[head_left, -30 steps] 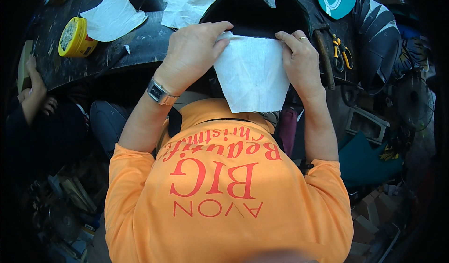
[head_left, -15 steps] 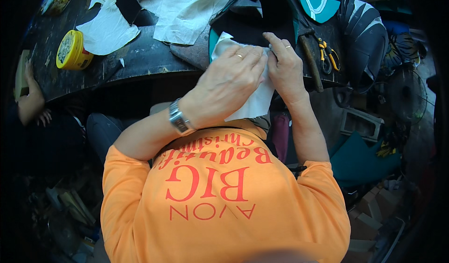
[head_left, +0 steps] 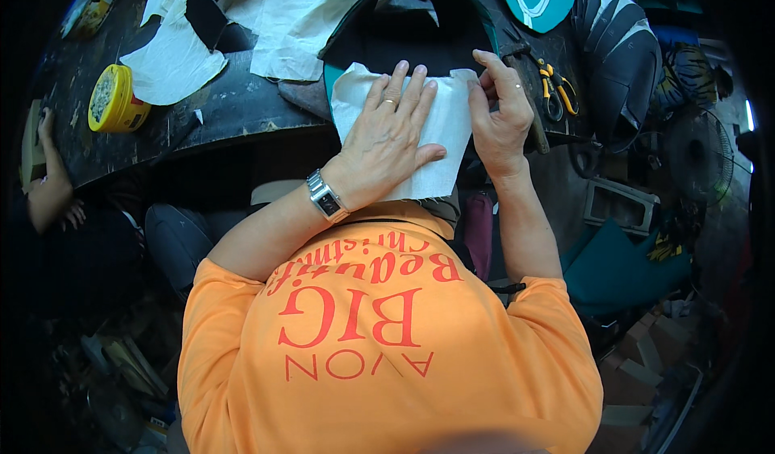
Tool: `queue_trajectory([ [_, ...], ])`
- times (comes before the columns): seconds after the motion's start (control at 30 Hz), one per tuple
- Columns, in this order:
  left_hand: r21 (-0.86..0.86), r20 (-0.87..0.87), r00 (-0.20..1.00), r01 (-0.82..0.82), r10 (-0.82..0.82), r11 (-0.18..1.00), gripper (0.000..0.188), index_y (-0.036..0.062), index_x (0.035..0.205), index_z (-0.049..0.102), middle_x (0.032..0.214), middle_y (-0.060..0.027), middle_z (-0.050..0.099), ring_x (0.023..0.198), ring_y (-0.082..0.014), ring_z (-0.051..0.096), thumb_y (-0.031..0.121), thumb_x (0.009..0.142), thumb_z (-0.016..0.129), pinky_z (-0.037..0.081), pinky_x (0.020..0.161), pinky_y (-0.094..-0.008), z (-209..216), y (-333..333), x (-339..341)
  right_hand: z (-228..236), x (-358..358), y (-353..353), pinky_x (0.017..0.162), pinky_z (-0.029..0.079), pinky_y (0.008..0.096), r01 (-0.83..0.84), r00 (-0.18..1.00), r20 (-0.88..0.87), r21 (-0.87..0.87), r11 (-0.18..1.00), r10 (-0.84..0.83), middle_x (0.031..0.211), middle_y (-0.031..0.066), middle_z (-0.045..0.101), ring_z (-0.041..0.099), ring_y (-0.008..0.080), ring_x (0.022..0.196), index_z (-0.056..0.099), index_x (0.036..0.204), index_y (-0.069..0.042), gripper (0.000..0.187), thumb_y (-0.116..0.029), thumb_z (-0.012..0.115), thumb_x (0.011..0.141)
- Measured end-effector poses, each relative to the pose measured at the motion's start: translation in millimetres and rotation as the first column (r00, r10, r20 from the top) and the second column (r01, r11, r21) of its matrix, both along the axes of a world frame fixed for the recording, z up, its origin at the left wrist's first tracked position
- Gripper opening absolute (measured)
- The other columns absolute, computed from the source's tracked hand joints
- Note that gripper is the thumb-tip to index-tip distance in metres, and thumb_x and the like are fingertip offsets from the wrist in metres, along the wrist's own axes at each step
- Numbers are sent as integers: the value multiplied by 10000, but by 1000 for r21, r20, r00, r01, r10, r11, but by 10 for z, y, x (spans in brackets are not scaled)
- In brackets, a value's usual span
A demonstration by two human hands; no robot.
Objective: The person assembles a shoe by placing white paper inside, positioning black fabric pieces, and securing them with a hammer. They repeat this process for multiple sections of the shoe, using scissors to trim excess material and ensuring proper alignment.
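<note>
A piece of white cloth lies across the near side of a curved black panel with teal edging, at the table's front edge. My left hand rests flat on the cloth, fingers spread towards its far edge and thumb out to the right. At the cloth's far right corner is my right hand, its fingers curled and its thumb and forefinger pinching the cloth's edge. The lower part of the cloth hangs towards my orange shirt. Part of the panel is hidden beneath the cloth.
A hammer and yellow-handled pliers lie right of the panel, beside stacked dark curved pieces. A yellow tub and white cloth sheets are on the left. Another person's arm is at far left.
My left hand has moved from the cloth's far edge, near the right hand, and now lies spread flat on it. The right forefinger has come down. The view has shifted slightly.
</note>
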State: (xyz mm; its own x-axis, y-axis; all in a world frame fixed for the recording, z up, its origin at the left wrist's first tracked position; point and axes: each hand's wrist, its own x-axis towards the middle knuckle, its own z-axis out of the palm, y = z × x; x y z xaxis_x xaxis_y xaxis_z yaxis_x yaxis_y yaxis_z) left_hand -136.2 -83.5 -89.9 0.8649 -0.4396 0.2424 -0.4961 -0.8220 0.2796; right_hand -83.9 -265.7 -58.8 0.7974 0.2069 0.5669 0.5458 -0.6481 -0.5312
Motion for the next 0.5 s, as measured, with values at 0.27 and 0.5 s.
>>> queue_trajectory([
  [0.27, 49, -52, 999, -8, 10, 999, 805, -23, 1503, 420, 1586, -235, 370, 1494, -388, 309, 586, 986, 523, 247, 1206, -485, 121, 4, 6, -6, -36, -151, 748, 485, 229, 162, 986, 18, 177, 971, -167, 1082, 81, 600, 575, 109, 851, 490, 1437, -44, 629, 10, 742, 864],
  [0.5, -133, 37, 991, -125, 131, 983, 487, -46, 1341, 573, 1327, -206, 591, 1169, -334, 569, 267, 972, 619, 431, 1038, -436, 154, -14, 364, 148, -27, -155, 829, 574, 299, 491, 472, -645, 759, 428, 601, 1131, 93, 695, 695, 156, 983, 501, 1343, 35, 510, -138, 741, 927],
])
